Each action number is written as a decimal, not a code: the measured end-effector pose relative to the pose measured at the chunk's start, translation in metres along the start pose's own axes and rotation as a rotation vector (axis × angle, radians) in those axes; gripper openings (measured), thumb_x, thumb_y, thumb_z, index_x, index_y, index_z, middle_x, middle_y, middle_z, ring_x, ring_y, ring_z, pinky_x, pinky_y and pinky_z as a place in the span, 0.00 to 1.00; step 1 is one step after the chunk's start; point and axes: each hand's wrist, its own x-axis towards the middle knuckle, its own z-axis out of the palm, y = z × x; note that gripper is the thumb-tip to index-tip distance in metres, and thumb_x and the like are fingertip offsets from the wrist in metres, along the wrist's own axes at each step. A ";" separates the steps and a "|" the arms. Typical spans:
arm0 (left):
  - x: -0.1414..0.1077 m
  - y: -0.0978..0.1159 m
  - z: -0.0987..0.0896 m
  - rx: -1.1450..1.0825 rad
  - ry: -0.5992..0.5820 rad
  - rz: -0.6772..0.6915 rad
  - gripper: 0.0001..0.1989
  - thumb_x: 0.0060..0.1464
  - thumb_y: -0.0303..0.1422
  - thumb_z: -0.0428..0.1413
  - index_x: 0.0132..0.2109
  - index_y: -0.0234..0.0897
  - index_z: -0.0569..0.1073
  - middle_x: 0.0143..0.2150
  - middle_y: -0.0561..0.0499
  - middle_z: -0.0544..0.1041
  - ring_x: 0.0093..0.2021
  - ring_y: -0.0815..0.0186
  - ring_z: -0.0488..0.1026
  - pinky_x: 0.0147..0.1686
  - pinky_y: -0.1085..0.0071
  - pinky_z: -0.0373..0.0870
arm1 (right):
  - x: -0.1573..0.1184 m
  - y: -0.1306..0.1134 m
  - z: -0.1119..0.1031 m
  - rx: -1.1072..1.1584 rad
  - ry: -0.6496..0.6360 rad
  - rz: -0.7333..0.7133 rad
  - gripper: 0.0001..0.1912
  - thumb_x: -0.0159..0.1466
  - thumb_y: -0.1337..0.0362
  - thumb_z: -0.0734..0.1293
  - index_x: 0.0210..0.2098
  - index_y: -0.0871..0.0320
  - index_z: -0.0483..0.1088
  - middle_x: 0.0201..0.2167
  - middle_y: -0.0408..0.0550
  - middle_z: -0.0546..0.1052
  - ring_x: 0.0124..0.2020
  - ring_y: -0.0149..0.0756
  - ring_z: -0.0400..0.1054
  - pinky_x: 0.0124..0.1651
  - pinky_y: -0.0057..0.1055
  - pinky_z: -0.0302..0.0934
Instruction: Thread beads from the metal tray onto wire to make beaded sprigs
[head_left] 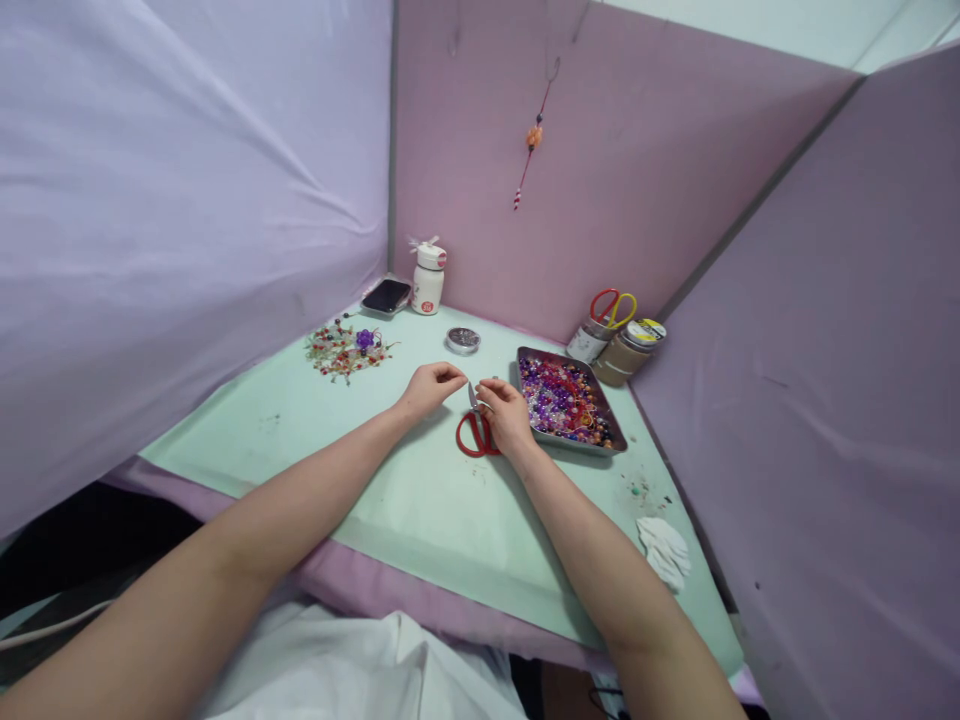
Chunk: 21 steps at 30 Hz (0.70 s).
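My left hand (430, 390) is above the middle of the table, thumb and fingers pinched together. Whatever is between those fingertips is too small to make out. Just to its right, my right hand (508, 414) is closed in a similar pinch, with a small gap between the two hands. Red-handled scissors (472, 436) are under and beside my right hand, blades pointing away from me between the hands. My right hand covers part of one handle loop. A dark tray (611, 432) full of purple, red and orange beads stands close to the right of that hand.
Strung beads with a purple cluster (349, 352) lie at left. Behind are a round tin (463, 341), a phone (387, 296), a white bottle (428, 282), and cans (624, 352) with more scissors (613, 308). A white glove (664, 553) lies right; a beaded string (534, 137) hangs above.
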 end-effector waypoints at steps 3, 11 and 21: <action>-0.001 0.001 0.000 0.017 -0.009 0.002 0.12 0.45 0.39 0.59 0.31 0.33 0.75 0.30 0.49 0.77 0.32 0.66 0.70 0.36 0.69 0.66 | 0.000 0.001 0.000 -0.008 -0.001 -0.003 0.13 0.46 0.60 0.73 0.31 0.56 0.72 0.30 0.42 0.73 0.29 0.29 0.65 0.33 0.28 0.61; -0.001 0.000 0.000 0.048 -0.020 0.012 0.11 0.45 0.38 0.58 0.31 0.33 0.75 0.29 0.49 0.77 0.31 0.67 0.70 0.35 0.69 0.66 | 0.000 0.001 0.000 0.034 -0.008 0.004 0.12 0.46 0.62 0.74 0.30 0.57 0.72 0.29 0.41 0.73 0.30 0.28 0.66 0.33 0.27 0.60; -0.001 0.001 0.000 0.064 -0.013 0.017 0.11 0.45 0.39 0.58 0.30 0.33 0.76 0.29 0.49 0.78 0.32 0.66 0.71 0.35 0.69 0.67 | 0.000 0.000 0.000 0.027 -0.009 0.002 0.13 0.45 0.61 0.74 0.30 0.56 0.72 0.29 0.42 0.73 0.29 0.29 0.65 0.33 0.28 0.61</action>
